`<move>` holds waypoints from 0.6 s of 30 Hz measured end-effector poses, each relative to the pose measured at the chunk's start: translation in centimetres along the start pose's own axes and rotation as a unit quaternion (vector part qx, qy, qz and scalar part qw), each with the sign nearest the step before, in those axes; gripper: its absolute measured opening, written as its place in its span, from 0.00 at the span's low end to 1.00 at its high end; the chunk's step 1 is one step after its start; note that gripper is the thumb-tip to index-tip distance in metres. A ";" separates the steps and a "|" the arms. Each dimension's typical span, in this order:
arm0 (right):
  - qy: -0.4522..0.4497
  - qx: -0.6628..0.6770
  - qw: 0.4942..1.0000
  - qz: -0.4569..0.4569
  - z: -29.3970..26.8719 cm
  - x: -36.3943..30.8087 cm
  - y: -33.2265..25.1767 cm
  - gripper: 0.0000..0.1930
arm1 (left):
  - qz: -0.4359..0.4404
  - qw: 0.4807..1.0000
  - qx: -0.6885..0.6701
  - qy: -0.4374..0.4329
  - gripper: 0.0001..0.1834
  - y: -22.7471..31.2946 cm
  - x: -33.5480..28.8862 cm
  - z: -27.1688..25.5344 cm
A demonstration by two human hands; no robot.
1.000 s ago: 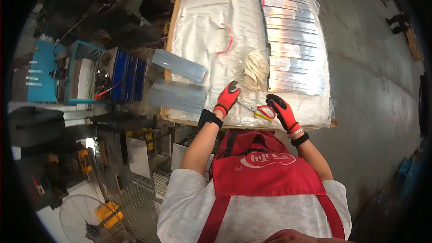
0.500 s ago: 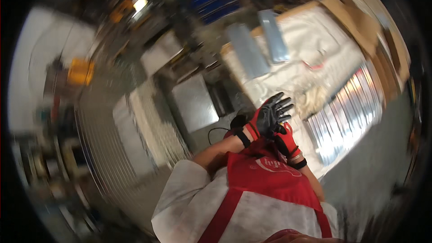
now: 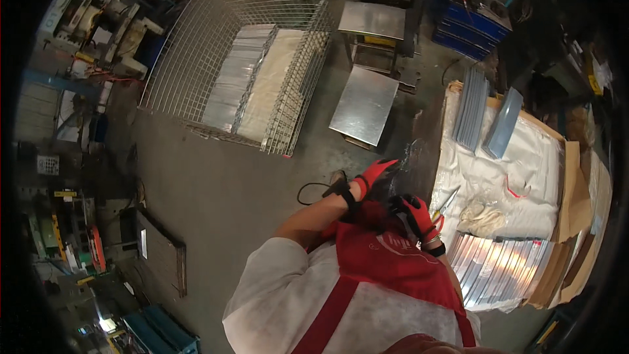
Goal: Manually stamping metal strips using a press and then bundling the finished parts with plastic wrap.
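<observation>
My left hand [image 3: 378, 176], in a red and black glove, reaches out over the dark floor with its fingers stretched and nothing seen in them. Close to my apron, my right hand [image 3: 420, 217] wears a matching glove. Its fingers are curled; what they hold, if anything, is hidden. Right beside it, a pointed cutting tool [image 3: 448, 202] with grey blades and a yellow handle shows against a white-covered pallet load [image 3: 532, 187]. Whether the right hand touches this tool I cannot tell. A pale bundle [image 3: 481, 218], perhaps gloves or cloth, lies on the white cover.
Shiny metal strips [image 3: 501, 269] and grey-blue curved panels [image 3: 470, 110] lie on the pallet load, with cardboard [image 3: 569, 190] along its side. Ahead stand a metal-topped table [image 3: 364, 106] and a wire cage [image 3: 190, 72] holding stacked strips. A blue drawer cabinet [image 3: 468, 31] is farther off.
My view has turned to the right's opposite side, bringing the wire cage fully in and shifting the pallet rightward. My hands, overlapping before, are now apart. The earlier picture is blurred.
</observation>
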State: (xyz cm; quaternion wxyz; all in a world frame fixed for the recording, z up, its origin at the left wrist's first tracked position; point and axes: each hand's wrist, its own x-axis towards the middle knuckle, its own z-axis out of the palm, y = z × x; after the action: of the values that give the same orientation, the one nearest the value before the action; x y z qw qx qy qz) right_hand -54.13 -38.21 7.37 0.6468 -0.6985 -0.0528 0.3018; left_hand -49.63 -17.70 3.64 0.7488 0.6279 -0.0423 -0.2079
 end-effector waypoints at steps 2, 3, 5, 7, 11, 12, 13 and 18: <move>-0.008 0.019 0.999 0.048 -0.3 0.6 -0.5 0.12 | 0.082 0.988 0.128 0.036 0.21 -0.8 -2.6 -2.7; -0.008 0.041 0.995 0.092 -0.5 1.0 -0.8 0.12 | -0.004 0.994 -0.100 0.036 0.20 0.8 -4.1 -3.5; 0.022 0.034 0.987 0.157 -0.9 1.9 3.0 0.15 | 0.134 0.900 0.406 0.086 0.21 -2.9 -6.7 -7.3; 0.042 -0.313 0.939 0.136 -1.3 2.5 6.4 0.23 | -0.054 0.951 0.254 0.170 0.23 1.6 -6.6 -7.7; -0.079 -0.522 0.768 0.361 0.3 4.8 3.2 0.27 | -0.257 0.799 0.452 0.302 0.35 0.8 -8.2 -12.9; -0.072 -0.522 0.763 0.374 0.3 5.1 3.0 0.27 | -0.262 0.779 0.489 0.293 0.42 2.2 -7.6 -14.0; -0.063 -0.517 0.763 0.383 0.5 5.4 2.9 0.27 | -0.252 0.786 0.492 0.278 0.42 3.1 -7.2 -15.3; -0.044 -0.502 0.758 0.414 2.5 10.1 -1.4 0.25 | -0.359 0.749 0.544 0.121 0.43 6.2 -6.6 -25.2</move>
State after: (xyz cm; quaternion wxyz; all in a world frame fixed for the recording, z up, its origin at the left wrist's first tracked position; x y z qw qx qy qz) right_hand -46.70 -31.07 5.19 0.0122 -0.8625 0.0694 0.5011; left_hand -45.84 8.70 5.61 0.1497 0.9176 0.1716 -0.3257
